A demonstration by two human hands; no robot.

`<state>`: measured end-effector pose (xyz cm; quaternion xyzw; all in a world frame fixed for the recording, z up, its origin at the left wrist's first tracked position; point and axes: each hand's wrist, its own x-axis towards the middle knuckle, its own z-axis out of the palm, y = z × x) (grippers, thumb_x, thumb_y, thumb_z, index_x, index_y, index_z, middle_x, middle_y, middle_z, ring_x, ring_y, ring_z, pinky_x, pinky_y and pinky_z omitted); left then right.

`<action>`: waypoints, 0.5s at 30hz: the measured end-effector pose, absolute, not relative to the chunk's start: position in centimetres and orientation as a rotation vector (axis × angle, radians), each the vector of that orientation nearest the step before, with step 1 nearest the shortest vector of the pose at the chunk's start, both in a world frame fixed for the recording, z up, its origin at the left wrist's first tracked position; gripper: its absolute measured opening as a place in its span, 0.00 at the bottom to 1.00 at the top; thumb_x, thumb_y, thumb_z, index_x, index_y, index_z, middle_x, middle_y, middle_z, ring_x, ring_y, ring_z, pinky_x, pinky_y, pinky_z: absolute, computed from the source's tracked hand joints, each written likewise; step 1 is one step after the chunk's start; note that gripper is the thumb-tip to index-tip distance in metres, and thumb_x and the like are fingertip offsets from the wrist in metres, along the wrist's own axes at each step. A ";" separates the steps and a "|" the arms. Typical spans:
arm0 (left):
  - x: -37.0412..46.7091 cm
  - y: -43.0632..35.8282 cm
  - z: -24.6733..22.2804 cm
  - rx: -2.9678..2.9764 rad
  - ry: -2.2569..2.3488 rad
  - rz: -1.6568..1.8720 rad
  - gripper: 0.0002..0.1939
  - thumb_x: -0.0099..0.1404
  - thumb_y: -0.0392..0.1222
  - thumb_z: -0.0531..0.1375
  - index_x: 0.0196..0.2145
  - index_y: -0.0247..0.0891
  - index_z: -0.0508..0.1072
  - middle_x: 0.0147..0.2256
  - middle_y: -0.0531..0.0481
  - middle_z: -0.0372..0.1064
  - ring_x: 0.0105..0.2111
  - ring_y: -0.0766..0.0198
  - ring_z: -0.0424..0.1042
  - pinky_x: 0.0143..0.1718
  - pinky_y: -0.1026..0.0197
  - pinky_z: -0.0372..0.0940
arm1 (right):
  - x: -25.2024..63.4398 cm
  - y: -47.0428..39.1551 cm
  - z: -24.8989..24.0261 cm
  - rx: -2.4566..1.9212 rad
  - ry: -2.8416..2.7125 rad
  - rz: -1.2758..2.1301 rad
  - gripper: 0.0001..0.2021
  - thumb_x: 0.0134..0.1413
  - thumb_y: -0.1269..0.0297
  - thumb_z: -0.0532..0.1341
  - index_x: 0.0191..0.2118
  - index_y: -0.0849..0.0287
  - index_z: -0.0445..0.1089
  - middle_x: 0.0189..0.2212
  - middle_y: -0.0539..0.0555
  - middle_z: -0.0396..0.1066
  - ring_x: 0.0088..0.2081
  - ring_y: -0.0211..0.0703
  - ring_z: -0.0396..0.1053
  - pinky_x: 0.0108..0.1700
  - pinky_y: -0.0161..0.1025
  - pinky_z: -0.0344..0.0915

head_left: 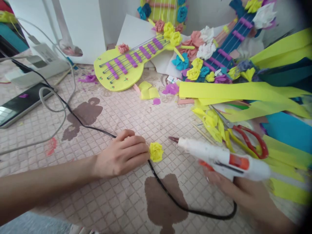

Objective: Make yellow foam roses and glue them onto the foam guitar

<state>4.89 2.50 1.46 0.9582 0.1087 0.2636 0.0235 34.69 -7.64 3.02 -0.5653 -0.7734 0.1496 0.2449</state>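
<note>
1. Left hand (122, 156): fingers pinched narrow on a small yellow paper flower (156, 151), pressing it to the quilted mat (117, 110), over the black cord (170, 198).
2. Glue gun (219, 158): nozzle points at the flower, just short of it. Judged: the gluing step.
3. Right hand (234, 188): fingers wrapped round the gun's grip. Next move calls for steadying the nozzle onto the flower.
4. Red scissors (246, 138) lie beyond, on yellow strips.

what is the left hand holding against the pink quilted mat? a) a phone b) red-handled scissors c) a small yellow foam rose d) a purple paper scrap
c: the left hand pinches a small yellow foam rose at its fingertips on the pink quilted mat, while the right hand holds a white hot glue gun with its nozzle aimed toward the rose.
</note>
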 end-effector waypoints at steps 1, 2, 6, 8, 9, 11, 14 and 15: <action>4.9 2.5 1.5 2.964 0.338 0.813 0.11 0.70 0.32 0.47 0.38 0.35 0.69 0.38 0.48 0.72 0.41 0.61 0.68 0.42 0.55 0.59 | 34.7 -7.8 3.2 -1.515 -2.176 0.351 0.07 0.53 0.57 0.57 0.38 0.50 0.68 0.28 0.51 0.73 0.28 0.46 0.72 0.26 0.40 0.68; 4.9 2.5 1.5 2.965 0.341 0.808 0.11 0.70 0.32 0.48 0.38 0.35 0.69 0.38 0.48 0.72 0.41 0.61 0.68 0.41 0.55 0.59 | 34.5 -7.9 3.3 -1.493 -2.216 0.281 0.09 0.53 0.56 0.58 0.40 0.50 0.68 0.29 0.52 0.74 0.30 0.47 0.72 0.27 0.41 0.69; 5.0 2.5 1.7 2.965 0.352 0.811 0.10 0.69 0.32 0.48 0.38 0.36 0.69 0.38 0.48 0.72 0.41 0.61 0.69 0.40 0.56 0.60 | 33.2 -7.2 4.4 -1.426 -2.304 0.199 0.08 0.52 0.55 0.57 0.37 0.47 0.69 0.25 0.52 0.71 0.25 0.45 0.68 0.23 0.41 0.64; 5.0 2.4 1.8 2.961 0.351 0.817 0.10 0.69 0.32 0.48 0.38 0.36 0.69 0.37 0.48 0.72 0.40 0.61 0.69 0.39 0.56 0.60 | 32.6 -7.0 4.8 -1.451 -2.320 0.158 0.07 0.52 0.53 0.56 0.33 0.47 0.69 0.24 0.52 0.69 0.24 0.44 0.66 0.23 0.41 0.63; 5.0 2.4 1.9 2.959 0.350 0.820 0.10 0.69 0.31 0.48 0.38 0.35 0.69 0.37 0.48 0.72 0.40 0.61 0.69 0.39 0.56 0.60 | 32.4 -6.9 5.0 -1.464 -2.322 0.148 0.07 0.53 0.53 0.56 0.32 0.47 0.68 0.24 0.52 0.69 0.24 0.44 0.66 0.23 0.41 0.62; 5.1 2.4 1.9 2.955 0.352 0.824 0.09 0.69 0.31 0.49 0.38 0.35 0.69 0.37 0.48 0.72 0.40 0.60 0.69 0.39 0.55 0.60 | 32.2 -7.0 5.0 -1.458 -2.316 0.157 0.08 0.54 0.54 0.55 0.31 0.47 0.68 0.24 0.52 0.69 0.25 0.43 0.66 0.24 0.41 0.62; 5.1 2.4 1.7 2.951 0.363 0.823 0.10 0.69 0.31 0.48 0.38 0.35 0.69 0.37 0.48 0.72 0.40 0.61 0.69 0.40 0.56 0.60 | 32.1 -7.1 4.9 -1.401 -2.340 0.195 0.08 0.54 0.54 0.55 0.28 0.48 0.68 0.22 0.52 0.68 0.25 0.44 0.66 0.24 0.41 0.62; 5.1 2.4 1.7 2.949 0.366 0.822 0.10 0.69 0.31 0.48 0.38 0.36 0.69 0.37 0.49 0.72 0.41 0.62 0.69 0.40 0.56 0.60 | 32.1 -7.1 4.8 -1.397 -2.351 0.210 0.09 0.54 0.54 0.55 0.28 0.48 0.68 0.21 0.52 0.68 0.25 0.44 0.66 0.24 0.42 0.62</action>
